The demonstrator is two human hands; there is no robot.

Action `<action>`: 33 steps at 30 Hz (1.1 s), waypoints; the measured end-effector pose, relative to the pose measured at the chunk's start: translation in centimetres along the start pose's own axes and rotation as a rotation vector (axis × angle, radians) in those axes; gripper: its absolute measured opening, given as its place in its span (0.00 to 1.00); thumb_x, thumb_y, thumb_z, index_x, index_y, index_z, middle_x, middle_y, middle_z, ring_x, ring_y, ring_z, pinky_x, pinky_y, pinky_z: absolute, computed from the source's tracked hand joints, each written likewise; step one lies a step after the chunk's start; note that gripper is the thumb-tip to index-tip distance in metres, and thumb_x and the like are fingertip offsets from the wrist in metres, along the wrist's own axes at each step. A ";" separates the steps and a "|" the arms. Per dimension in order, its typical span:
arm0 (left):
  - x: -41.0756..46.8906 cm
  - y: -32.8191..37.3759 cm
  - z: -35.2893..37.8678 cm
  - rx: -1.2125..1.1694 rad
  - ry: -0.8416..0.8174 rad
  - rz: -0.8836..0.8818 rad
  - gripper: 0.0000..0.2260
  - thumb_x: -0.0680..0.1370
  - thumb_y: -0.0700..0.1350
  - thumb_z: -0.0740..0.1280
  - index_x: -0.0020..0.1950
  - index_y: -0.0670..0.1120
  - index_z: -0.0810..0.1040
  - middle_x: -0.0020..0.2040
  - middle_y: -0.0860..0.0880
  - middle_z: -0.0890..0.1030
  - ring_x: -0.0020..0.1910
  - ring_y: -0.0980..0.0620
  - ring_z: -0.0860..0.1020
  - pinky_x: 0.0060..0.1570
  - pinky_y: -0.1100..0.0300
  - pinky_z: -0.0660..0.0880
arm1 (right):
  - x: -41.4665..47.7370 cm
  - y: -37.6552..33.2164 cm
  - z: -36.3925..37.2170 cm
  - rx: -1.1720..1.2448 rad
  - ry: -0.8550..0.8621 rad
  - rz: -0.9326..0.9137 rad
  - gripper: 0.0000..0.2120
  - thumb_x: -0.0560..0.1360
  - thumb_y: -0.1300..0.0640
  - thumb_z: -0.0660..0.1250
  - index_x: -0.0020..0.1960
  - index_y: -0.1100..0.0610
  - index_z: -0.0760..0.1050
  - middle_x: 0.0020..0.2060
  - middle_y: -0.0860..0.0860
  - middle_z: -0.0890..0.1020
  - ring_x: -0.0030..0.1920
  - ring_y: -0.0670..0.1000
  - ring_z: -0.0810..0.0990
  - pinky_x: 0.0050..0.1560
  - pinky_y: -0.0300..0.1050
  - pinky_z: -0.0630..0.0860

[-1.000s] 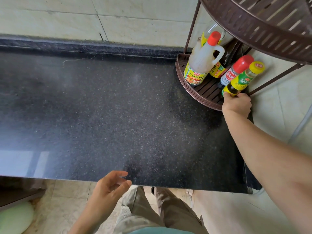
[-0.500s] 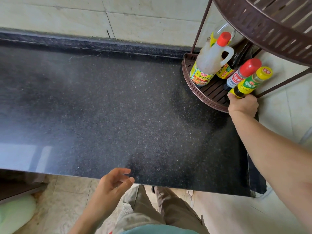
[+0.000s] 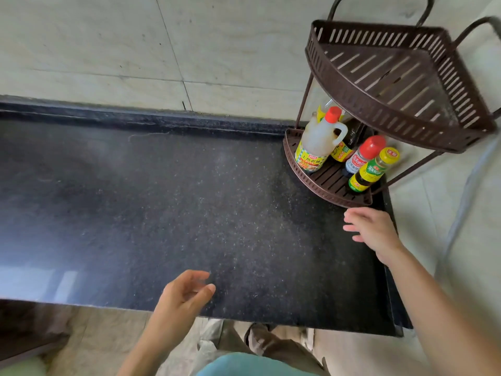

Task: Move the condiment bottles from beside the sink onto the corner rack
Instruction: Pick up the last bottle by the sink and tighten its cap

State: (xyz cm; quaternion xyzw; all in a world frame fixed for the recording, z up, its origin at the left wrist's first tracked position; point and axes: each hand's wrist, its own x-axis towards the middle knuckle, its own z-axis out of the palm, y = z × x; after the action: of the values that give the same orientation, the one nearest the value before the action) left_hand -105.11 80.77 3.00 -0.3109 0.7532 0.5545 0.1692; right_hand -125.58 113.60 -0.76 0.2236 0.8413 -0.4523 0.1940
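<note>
A brown two-tier corner rack (image 3: 322, 192) stands at the far right corner of the black counter. Its lower shelf holds several bottles: a large pale jug with a red cap (image 3: 318, 143), a dark bottle with a yellow label (image 3: 345, 150) behind it, a red-capped bottle (image 3: 362, 156) and a yellow-capped dark bottle with a green label (image 3: 370, 170) at the front. My right hand (image 3: 370, 230) hovers just in front of the rack, fingers relaxed, holding nothing. My left hand (image 3: 180, 299) hangs over the counter's near edge, loosely curled and empty.
The rack's upper shelf (image 3: 385, 85) is bare and overhangs the bottles. The black stone counter (image 3: 162, 213) runs leftward along a tiled wall. Its right end stops just past the rack. My legs and the tiled floor show below the near edge.
My right hand let go of the yellow-capped bottle, which now stands on the lower shelf, and drew back toward me. The view tilted up, showing the whole upper shelf.
</note>
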 end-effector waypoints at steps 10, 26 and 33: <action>-3.5 -0.4 -4.1 -0.276 0.244 0.027 0.05 0.77 0.36 0.67 0.49 0.44 0.80 0.40 0.41 0.86 0.41 0.42 0.82 0.40 0.53 0.77 | -11.7 -0.8 3.6 0.058 -0.335 -0.108 0.06 0.78 0.53 0.67 0.54 0.49 0.79 0.48 0.46 0.84 0.45 0.45 0.85 0.43 0.41 0.81; -16.9 -9.5 -13.3 -0.489 0.569 0.030 0.05 0.77 0.38 0.67 0.51 0.44 0.80 0.42 0.41 0.86 0.44 0.42 0.83 0.42 0.53 0.77 | -23.1 -8.3 11.3 -0.081 -0.483 -0.487 0.08 0.77 0.57 0.68 0.56 0.51 0.80 0.47 0.47 0.85 0.43 0.43 0.84 0.40 0.41 0.77; -25.2 -18.1 -15.9 -0.494 0.773 -0.061 0.04 0.75 0.42 0.71 0.49 0.48 0.80 0.40 0.43 0.85 0.40 0.46 0.83 0.41 0.52 0.77 | -32.2 -8.7 21.0 -0.236 -0.795 -0.606 0.08 0.77 0.57 0.68 0.54 0.48 0.80 0.43 0.45 0.86 0.43 0.42 0.84 0.40 0.40 0.77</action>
State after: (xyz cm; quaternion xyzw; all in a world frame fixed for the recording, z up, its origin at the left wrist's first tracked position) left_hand -72.98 69.41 10.10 -0.5482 0.5966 0.5554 -0.1871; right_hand -101.27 85.09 11.33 -0.2430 0.7750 -0.4401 0.3830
